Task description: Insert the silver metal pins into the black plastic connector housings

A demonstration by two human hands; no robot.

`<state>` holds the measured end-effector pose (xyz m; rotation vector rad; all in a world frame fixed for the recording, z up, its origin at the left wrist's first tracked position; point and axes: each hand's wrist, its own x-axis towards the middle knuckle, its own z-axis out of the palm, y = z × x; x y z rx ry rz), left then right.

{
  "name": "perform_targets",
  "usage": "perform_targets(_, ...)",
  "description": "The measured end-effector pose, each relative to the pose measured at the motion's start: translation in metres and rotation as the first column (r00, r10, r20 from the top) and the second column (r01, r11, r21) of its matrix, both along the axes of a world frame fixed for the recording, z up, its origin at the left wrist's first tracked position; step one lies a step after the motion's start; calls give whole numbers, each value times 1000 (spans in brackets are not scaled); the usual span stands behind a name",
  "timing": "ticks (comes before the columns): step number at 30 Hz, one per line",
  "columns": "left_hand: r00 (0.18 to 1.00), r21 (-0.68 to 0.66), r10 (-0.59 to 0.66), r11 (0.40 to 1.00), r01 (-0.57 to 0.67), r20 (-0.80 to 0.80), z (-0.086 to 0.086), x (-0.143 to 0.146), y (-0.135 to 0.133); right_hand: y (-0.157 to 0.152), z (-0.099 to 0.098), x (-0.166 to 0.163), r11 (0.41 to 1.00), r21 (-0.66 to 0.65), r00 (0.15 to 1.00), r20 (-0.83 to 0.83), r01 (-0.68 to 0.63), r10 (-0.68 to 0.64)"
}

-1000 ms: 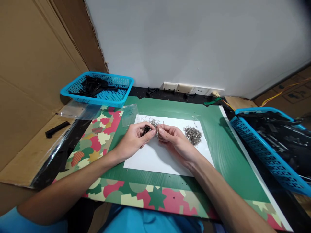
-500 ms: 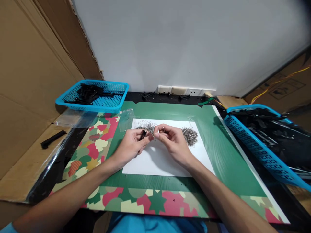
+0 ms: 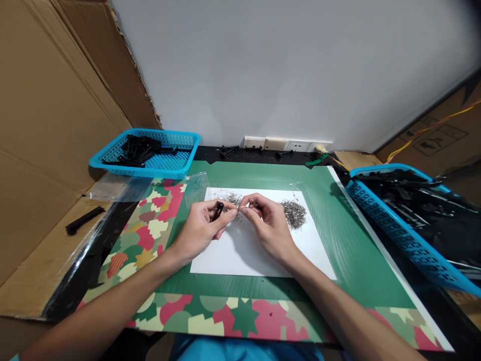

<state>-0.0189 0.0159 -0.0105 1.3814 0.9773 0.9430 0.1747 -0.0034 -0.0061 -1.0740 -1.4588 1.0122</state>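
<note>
My left hand (image 3: 205, 224) is closed around a small black plastic part (image 3: 218, 207), held between thumb and fingers above a white sheet of paper (image 3: 248, 253). My right hand (image 3: 265, 220) pinches a thin metal pin, its fingertips meeting the left hand's fingertips. Behind the hands lie two heaps of small metal pieces: one at the sheet's far left (image 3: 231, 197), one at its far right (image 3: 293, 212).
A blue basket (image 3: 146, 153) with black parts stands at the back left. A larger blue basket (image 3: 409, 225) full of black parts sits at the right. A green mat (image 3: 338, 220), clear plastic bags (image 3: 112, 184), a loose black part (image 3: 84, 219) and cardboard walls surround the work area.
The metal pin that stood upright in my right hand a second ago is now tipped down toward the black part. Both hands stay together over the paper; the view shifted slightly.
</note>
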Motion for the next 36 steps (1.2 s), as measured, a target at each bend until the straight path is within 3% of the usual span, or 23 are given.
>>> perform_targets(9,1000,12,6,1000,-6,-12,2,-1,0,0,1,0,999,-10,999,32,39,-38)
perform_targets(16,993,9,-14,1000,15,-120,2,-3,-1,2,5,9,998,55,985,172,-38,28)
perform_targets(23,996,45,34,999,-30,-84,2,-2,-1,5,9,14,987,-104,991,55,-120,126)
perform_targets(26,999,9,53,999,-53,13,7,-1,-2,7,6,16,986,-129,994,2,-108,109)
perform_targets(31,933,-205,77,979,-3,352,19,-1,-2,7,10,18,995,-98,1000,3,-1,2)
perform_targets(36,915,-207,0,974,92,402,19,0,0,9,13,20,993,-113,995,-87,43,-53)
